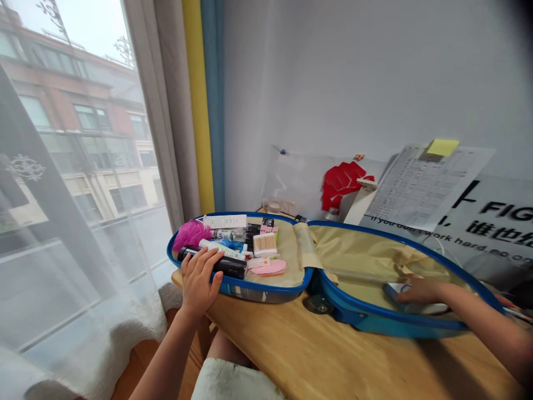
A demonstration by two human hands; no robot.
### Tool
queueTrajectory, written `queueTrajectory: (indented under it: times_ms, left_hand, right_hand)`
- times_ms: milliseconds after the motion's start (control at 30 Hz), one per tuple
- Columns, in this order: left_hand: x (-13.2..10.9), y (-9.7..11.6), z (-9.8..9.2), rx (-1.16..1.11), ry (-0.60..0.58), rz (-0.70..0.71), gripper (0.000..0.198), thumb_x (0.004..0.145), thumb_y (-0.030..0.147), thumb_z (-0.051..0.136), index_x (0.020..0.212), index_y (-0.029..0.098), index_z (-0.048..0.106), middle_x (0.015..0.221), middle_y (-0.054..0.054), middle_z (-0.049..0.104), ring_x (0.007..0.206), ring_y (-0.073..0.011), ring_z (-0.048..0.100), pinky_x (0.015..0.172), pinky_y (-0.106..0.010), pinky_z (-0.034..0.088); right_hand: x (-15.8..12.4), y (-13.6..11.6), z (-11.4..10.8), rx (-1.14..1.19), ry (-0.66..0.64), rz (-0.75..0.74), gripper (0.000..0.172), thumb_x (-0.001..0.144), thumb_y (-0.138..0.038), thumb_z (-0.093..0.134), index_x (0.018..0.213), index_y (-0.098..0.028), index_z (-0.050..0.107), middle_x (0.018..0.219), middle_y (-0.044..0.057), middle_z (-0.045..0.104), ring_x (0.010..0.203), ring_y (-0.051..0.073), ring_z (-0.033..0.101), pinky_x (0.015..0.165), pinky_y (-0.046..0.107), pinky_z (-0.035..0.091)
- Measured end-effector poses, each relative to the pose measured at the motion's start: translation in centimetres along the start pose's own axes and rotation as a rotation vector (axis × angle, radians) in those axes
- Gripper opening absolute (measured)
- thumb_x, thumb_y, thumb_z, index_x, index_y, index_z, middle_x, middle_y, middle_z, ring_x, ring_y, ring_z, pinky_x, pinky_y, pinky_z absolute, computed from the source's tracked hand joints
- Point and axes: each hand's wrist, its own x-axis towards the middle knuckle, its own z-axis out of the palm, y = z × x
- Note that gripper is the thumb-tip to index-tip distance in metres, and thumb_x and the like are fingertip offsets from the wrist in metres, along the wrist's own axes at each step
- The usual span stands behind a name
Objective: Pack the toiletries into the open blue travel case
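A blue suitcase [358, 319] lies open on a wooden table [316, 361]. Its left half holds toiletries: a black bottle [229, 265], a pink bath puff [191, 233], a box of cotton swabs [265, 244], a white tube [225, 221] and a pink flat item [269, 269]. My left hand [199, 280] rests over the near rim with its fingers curled on the black bottle. My right hand [418, 290] lies in the beige-lined right half, its fingers on a flat blue and white packet [395, 289].
A window with a sheer curtain [75, 233] fills the left. Against the wall stand a red fan-like object [343, 183], a clear plastic sheet [291, 178], printed papers [425, 189] with a yellow note [442, 147], and a sign with black lettering [491, 222].
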Motion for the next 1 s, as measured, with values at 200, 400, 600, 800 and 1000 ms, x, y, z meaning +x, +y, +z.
queueTrajectory:
  times_ms: [200,400,600,800,1000]
  left_hand:
    - [-0.1,0.0,0.1,0.002,0.009,0.0,0.039,0.091,0.037,0.036,0.12,0.021,0.057,0.122,-0.008,0.062,0.121,-0.0254,0.048,0.107,-0.044,0.02]
    - [0.0,0.1,0.0,0.012,0.016,0.016,0.039,0.092,0.036,0.035,0.119,0.02,0.057,0.121,-0.008,0.062,0.12,-0.0253,0.048,0.107,-0.044,0.021]
    - [0.0,0.1,-0.1,0.009,0.001,-0.014,0.04,0.091,0.037,0.035,0.12,0.021,0.059,0.121,-0.008,0.062,0.121,-0.0254,0.047,0.108,-0.044,0.02]
    - [-0.1,0.2,-0.1,0.008,-0.014,-0.016,0.04,0.092,0.037,0.034,0.119,0.021,0.06,0.121,-0.007,0.062,0.121,-0.0249,0.047,0.108,-0.044,0.019]
    - [-0.1,0.1,-0.1,0.019,-0.013,-0.003,0.042,0.093,0.038,0.032,0.12,0.021,0.059,0.121,-0.007,0.063,0.12,-0.0244,0.048,0.108,-0.043,0.019]
  right_hand:
    - [-0.4,-2.3,-4.6,-0.104,-0.129,0.03,0.08,0.056,-0.051,0.059,0.127,-0.014,0.051,0.11,0.029,0.062,0.107,0.039,0.059,0.091,0.045,0.045]
    - [-1.7,-9.7,-11.7,-0.088,0.106,-0.3,0.085,0.067,-0.057,0.055,0.137,-0.014,0.034,0.125,0.025,0.05,0.117,0.037,0.05,0.096,0.045,0.039]
    - [-1.9,-21.2,-12.2,-0.005,0.156,-0.819,0.076,0.062,-0.048,0.064,0.127,-0.017,0.04,0.128,0.016,0.048,0.118,0.032,0.046,0.101,0.042,0.035]
    - [-0.9,-29.4,-9.4,-0.051,0.085,-1.057,0.073,0.056,-0.044,0.071,0.12,-0.019,0.045,0.124,0.015,0.05,0.115,0.032,0.046,0.099,0.045,0.036]
    - [-0.9,-32.4,-8.2,-0.107,-0.009,-1.123,0.073,0.05,-0.041,0.076,0.116,-0.019,0.05,0.122,0.013,0.053,0.114,0.031,0.048,0.099,0.043,0.037]
